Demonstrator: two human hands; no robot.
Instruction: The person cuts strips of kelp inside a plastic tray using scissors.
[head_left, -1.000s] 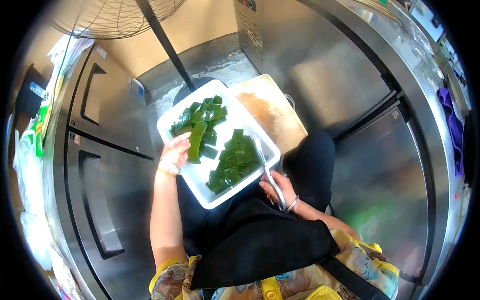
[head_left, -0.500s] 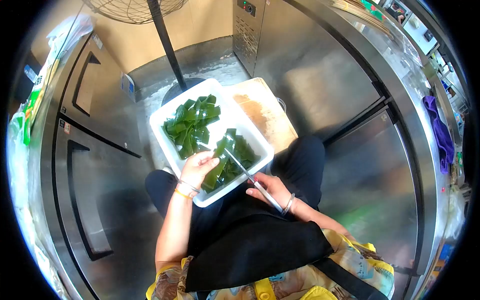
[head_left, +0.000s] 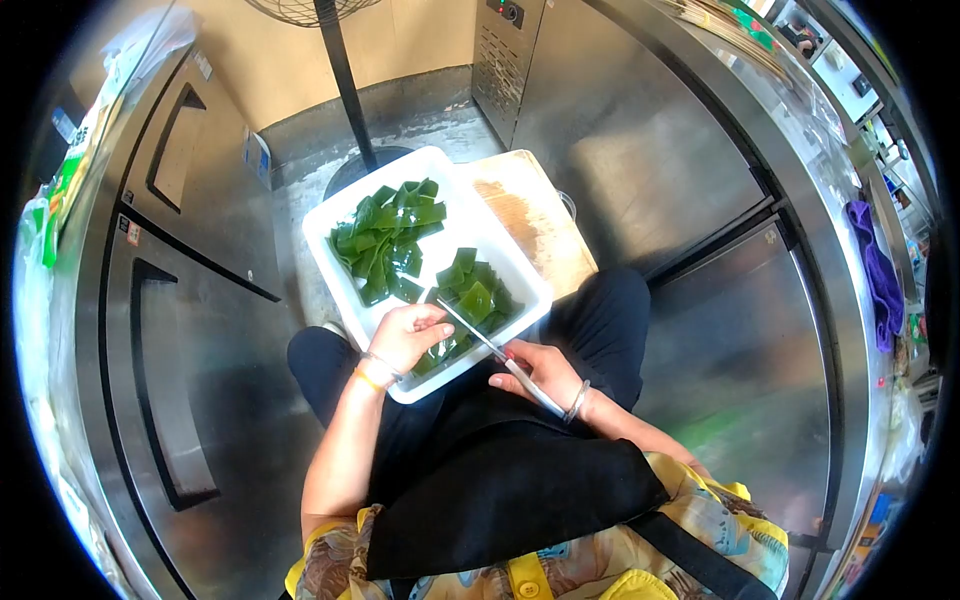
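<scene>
Snip, and a lighter green piece [head_left: 475, 302] now tops the glossy green strips [head_left: 497, 292] in the white rectangular tray [head_left: 458, 228]! Left hand [head_left: 395, 342] pinches one strip; right hand [head_left: 553, 372] closes round silver metal scissors [head_left: 528, 382].

The tray [head_left: 468, 215] is white, the strips [head_left: 383, 240] green, the scissors [head_left: 533, 387] seemingly grey.
</scene>
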